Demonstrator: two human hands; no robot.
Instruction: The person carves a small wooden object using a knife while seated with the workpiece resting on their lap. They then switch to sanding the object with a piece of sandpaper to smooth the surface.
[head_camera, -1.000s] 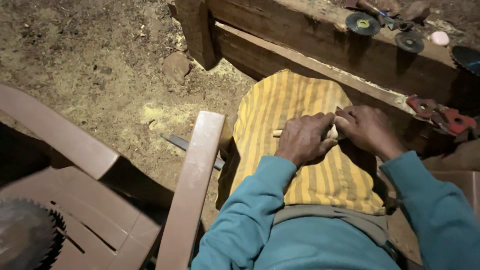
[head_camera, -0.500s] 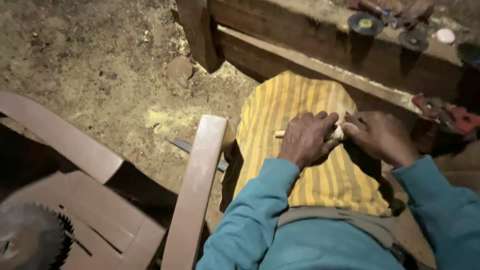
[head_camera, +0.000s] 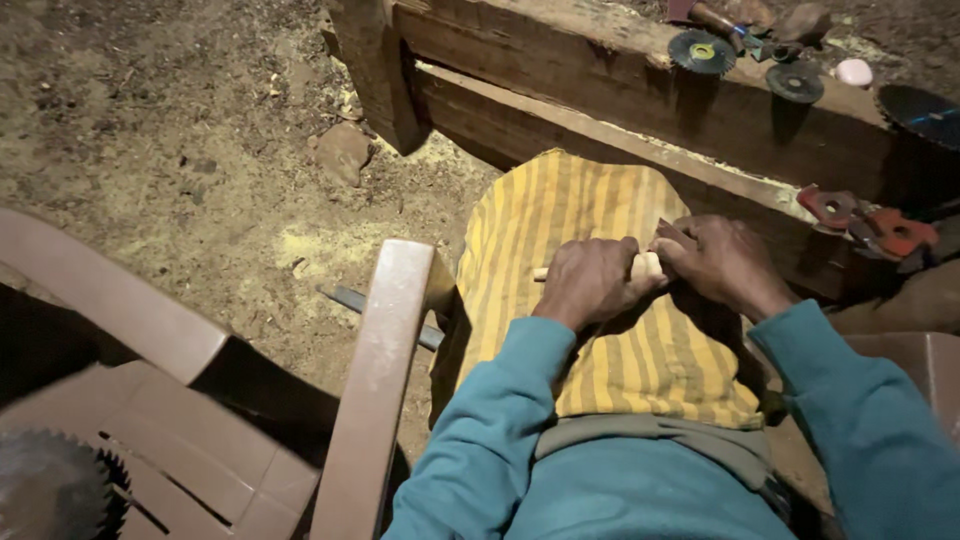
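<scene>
While both hands close on it, pale round wooden stick (head_camera: 645, 266) lies across yellow striped cloth (head_camera: 600, 350) | left hand (head_camera: 592, 282) grips middle | right hand (head_camera: 722, 262) pinches its 3 o'clock end | brown plastic chair (head_camera: 375, 370) at 9 o'clock

Yellow cloth (head_camera: 590, 330) over the lap — narrow darker stripes running lengthwise. Pale cream wooden stick (head_camera: 646, 266) between left hand (head_camera: 592, 283) and right hand (head_camera: 718, 262). Sleeves (head_camera: 500, 430) teal-blue, both arms. Chair armrest (head_camera: 378, 370) dusty pinkish-brown; 2nd plastic chair (head_camera: 110, 300) same shade. Sawdust patch (head_camera: 330, 245) light yellow on grey-brown dirt. Workbench beam (head_camera: 600, 80) dark brown. Cutting disc (head_camera: 700, 50) dark w/ green-yellow centre — another disc (head_camera: 795, 82) plain dark grey. Red-orange tool parts (head_camera: 880, 225) at rt. Small pebble-like lump (head_camera: 853, 72) pale pink.
</scene>
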